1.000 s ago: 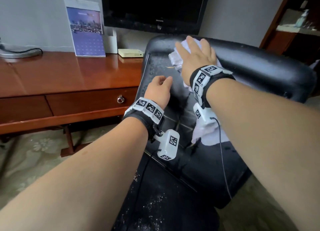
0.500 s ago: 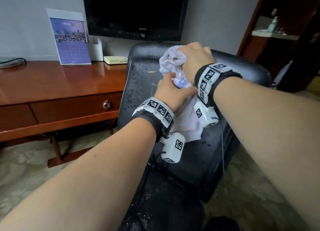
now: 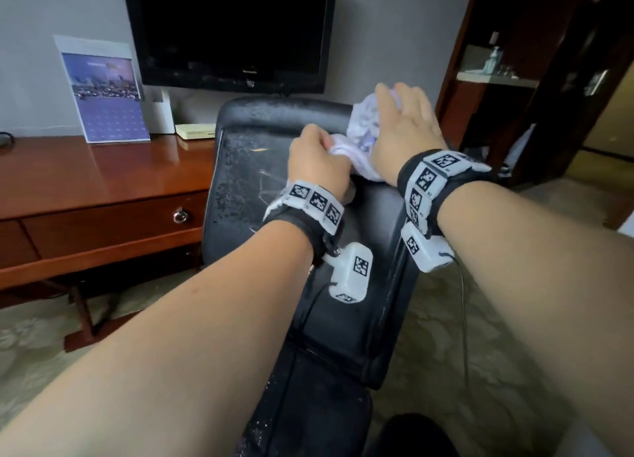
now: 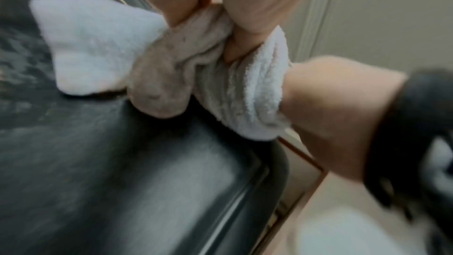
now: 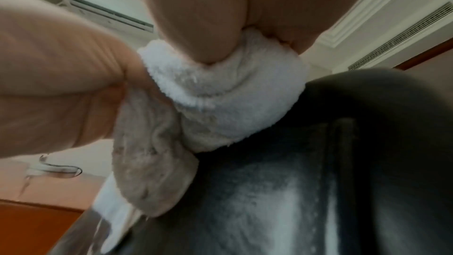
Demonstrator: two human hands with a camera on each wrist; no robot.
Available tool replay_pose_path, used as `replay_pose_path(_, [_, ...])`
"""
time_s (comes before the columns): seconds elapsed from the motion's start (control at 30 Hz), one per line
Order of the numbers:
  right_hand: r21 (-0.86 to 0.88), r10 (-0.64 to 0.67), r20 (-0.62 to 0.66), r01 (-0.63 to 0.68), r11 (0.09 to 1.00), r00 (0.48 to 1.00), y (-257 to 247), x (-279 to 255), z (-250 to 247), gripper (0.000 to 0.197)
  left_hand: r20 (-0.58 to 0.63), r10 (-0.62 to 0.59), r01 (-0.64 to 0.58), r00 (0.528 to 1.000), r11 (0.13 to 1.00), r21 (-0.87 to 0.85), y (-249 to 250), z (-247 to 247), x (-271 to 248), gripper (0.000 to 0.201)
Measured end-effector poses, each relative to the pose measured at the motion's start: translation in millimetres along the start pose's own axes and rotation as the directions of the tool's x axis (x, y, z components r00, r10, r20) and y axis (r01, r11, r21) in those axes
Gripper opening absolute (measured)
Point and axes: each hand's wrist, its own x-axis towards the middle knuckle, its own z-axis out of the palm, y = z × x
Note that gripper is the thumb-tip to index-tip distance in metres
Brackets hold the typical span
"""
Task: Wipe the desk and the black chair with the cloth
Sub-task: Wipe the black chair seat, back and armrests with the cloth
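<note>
Both forearms are left bare. A black wrist strap (image 3: pixel 302 228) ringed with white tiles printed in black square codes is worn on each wrist. A white coded camera box (image 3: pixel 351 273) is hung beneath each; a thin dark cable (image 3: pixel 464 305) is trailed from the right one.

A dark television (image 3: pixel 226 28) hangs above a calendar (image 3: pixel 103 93), a white box (image 3: pixel 161 117) and a pale flat device (image 3: pixel 195 131).

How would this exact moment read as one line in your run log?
phase: chair wipe | left hand: grips cloth | right hand: grips cloth | cloth: on black chair
</note>
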Motion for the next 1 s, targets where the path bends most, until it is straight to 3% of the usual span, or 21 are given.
replay_pose_path(0.07, [-0.114, -0.041, 0.128, 0.056, 0.992, 0.991, 1, 3, 12, 0.089, 0.070, 0.093, -0.098, 0.993, 0.992, 0.073, -8, 7, -8, 0.011])
replay_pose_path(0.1, [-0.148, -0.038, 0.139, 0.059, 0.987, 0.990, 2, 5, 16, 0.084, 0.110, 0.130, -0.143, 0.985, 0.983, 0.117, -17, 12, -9, 0.019])
replay_pose_path(0.2, [-0.178, -0.041, 0.093, 0.057, 0.982, 0.995, 2, 16, 31, 0.058, 0.273, 0.312, -0.364, 0.910, 0.917, 0.165, -57, 27, -3, 0.054])
replay_pose_path(0.3, [-0.225, -0.037, 0.063, 0.050, 0.973, 0.997, -7, 31, 48, 0.047, 0.380, 0.313, -0.439, 0.870, 0.843, 0.311, -93, 36, 15, 0.079])
replay_pose_path(0.5, [-0.238, -0.095, 0.037, 0.101, 0.966, 0.995, -37, 65, 75, 0.056, 0.342, 0.202, -0.346, 0.918, 0.830, 0.438, -112, 11, 55, 0.073])
replay_pose_path(0.6, [-0.211, -0.117, 0.086, 0.133, 0.968, 0.989, -65, 88, 90, 0.071, 0.302, 0.160, -0.288, 0.940, 0.847, 0.447, -131, -8, 78, 0.070])
replay_pose_path(0.87, [-0.251, -0.266, 0.099, 0.283, 0.926, 0.959, -151, 152, 161, 0.034, 0.233, 0.040, -0.153, 0.972, 0.856, 0.493, -198, -62, 146, 0.080])
replay_pose_path(1.0, [-0.290, -0.309, 0.219, 0.364, 0.885, 0.925, -191, 169, 174, 0.053, 0.263, -0.044, -0.131, 0.964, 0.781, 0.610, -218, -83, 164, 0.064])
